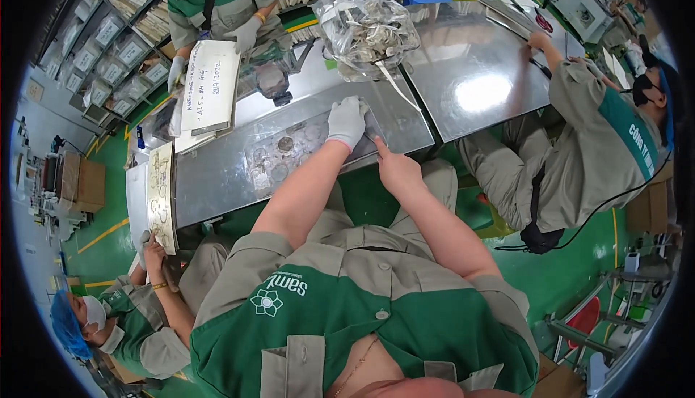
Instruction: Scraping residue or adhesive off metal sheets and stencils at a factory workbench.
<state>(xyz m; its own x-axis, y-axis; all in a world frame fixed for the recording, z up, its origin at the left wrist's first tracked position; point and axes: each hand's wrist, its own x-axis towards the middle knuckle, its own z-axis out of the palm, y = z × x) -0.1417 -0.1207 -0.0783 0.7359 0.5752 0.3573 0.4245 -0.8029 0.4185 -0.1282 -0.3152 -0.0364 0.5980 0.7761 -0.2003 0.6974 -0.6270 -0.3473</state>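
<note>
My left hand (347, 123), in a white glove, lies with its fingers stretched over the right part of a flat, clear-looking sheet (308, 132). On that sheet are several round, flat pieces, among them a brownish disc (286, 144) and a paler disc (279, 172). My bare right hand (398, 170) is at the near edge of the table, just right of the glove. Its index finger points forward along a thin, dark tool (370, 137), and the other fingers are curled. Most of the tool is hidden, so its kind does not show.
A clear bag of round pieces (369, 32) rests beyond my hands on the metal table (210, 184). Across it, a gloved person holds a written-on board (210, 87). Another patterned board (161, 199) leans at the left end. Co-workers sit left and right.
</note>
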